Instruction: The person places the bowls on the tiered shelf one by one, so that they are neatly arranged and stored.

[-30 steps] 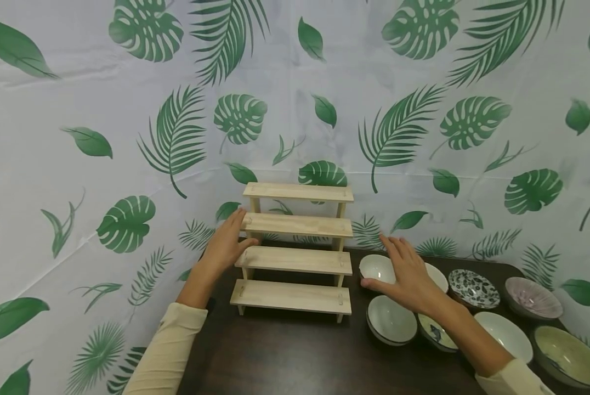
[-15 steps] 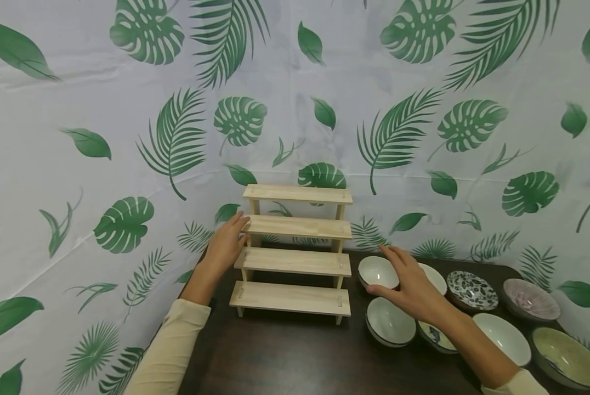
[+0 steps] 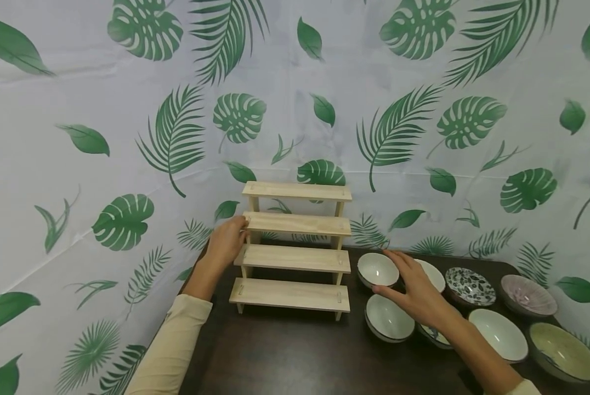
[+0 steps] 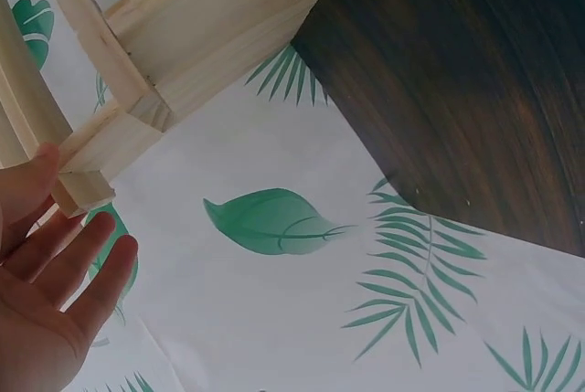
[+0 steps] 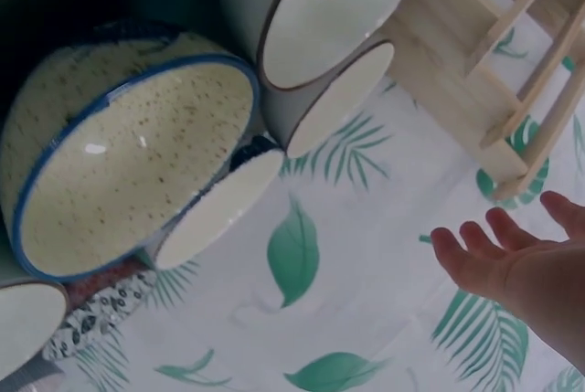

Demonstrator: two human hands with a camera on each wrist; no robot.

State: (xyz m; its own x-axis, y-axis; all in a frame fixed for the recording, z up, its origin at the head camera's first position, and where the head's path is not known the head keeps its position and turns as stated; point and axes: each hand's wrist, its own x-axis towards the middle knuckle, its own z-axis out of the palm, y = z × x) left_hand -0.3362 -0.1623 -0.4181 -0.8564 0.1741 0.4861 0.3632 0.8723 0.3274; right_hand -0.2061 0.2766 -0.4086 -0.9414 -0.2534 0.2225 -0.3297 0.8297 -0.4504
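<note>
A pale wooden tiered display stand (image 3: 292, 257) with several step boards stands on the dark table. My left hand (image 3: 227, 241) grips the left end of its second board from the top. In the left wrist view, the thumb (image 4: 32, 177) lies on one side of the wooden end and some fingers on the other. My right hand (image 3: 415, 288) hovers over the bowls with loosely spread fingers and holds nothing. Beside it are a small white bowl (image 3: 378, 267) and a pale grey-green bowl (image 3: 389, 317). A yellowish speckled bowl (image 5: 137, 168) is partly hidden by that hand in the head view.
Further right are a black-and-white patterned bowl (image 3: 471, 286), a pinkish bowl (image 3: 528, 295), a white oval bowl (image 3: 498, 333) and a large yellow-green bowl (image 3: 563, 351). A leaf-printed cloth (image 3: 295, 82) hangs behind the dark table (image 3: 285, 356).
My left hand's fingers have closed from straight onto the end of the second board. My right hand has shifted slightly right and down, baring more of the small white bowl.
</note>
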